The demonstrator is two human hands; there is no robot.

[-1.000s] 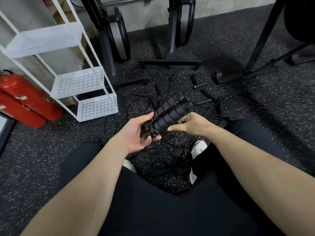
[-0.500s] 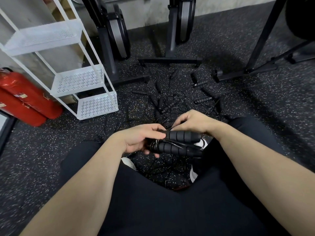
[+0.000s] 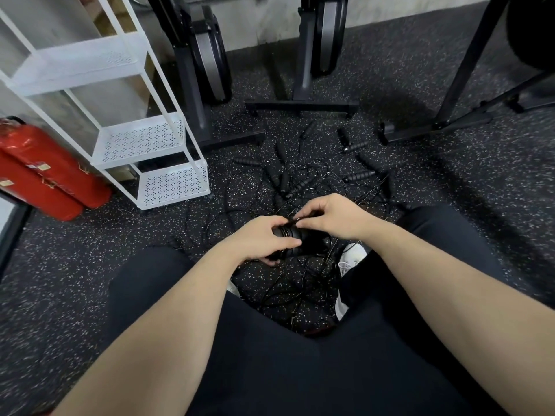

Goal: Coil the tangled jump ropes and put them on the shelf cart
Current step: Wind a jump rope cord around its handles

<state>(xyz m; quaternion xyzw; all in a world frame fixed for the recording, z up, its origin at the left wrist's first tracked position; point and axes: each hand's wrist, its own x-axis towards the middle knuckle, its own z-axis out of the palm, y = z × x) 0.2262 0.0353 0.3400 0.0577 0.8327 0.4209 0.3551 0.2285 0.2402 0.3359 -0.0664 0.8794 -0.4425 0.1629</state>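
A bundled black jump rope [image 3: 295, 239], its two foam handles side by side with cord wound round them, sits low between my knees. My left hand [image 3: 264, 240] grips the bundle from the left. My right hand [image 3: 332, 216] pinches the thin cord at the top of the bundle. Beyond my hands a tangle of black ropes [image 3: 315, 181] with several ridged handles lies spread on the floor. The white three-tier shelf cart [image 3: 144, 139] stands at the left, and the tiers I can see hold nothing.
Two red fire extinguishers [image 3: 45, 172] lie left of the cart. Black exercise machine bases [image 3: 301, 105] and a rack leg [image 3: 435, 127] stand behind the rope pile. My white shoes [image 3: 351, 256] rest among loose cords on the speckled rubber floor.
The handle bundle came down from a raised, tilted position to low between my knees. My left hand turned over on top of it and my right hand shifted to pinching the cord.
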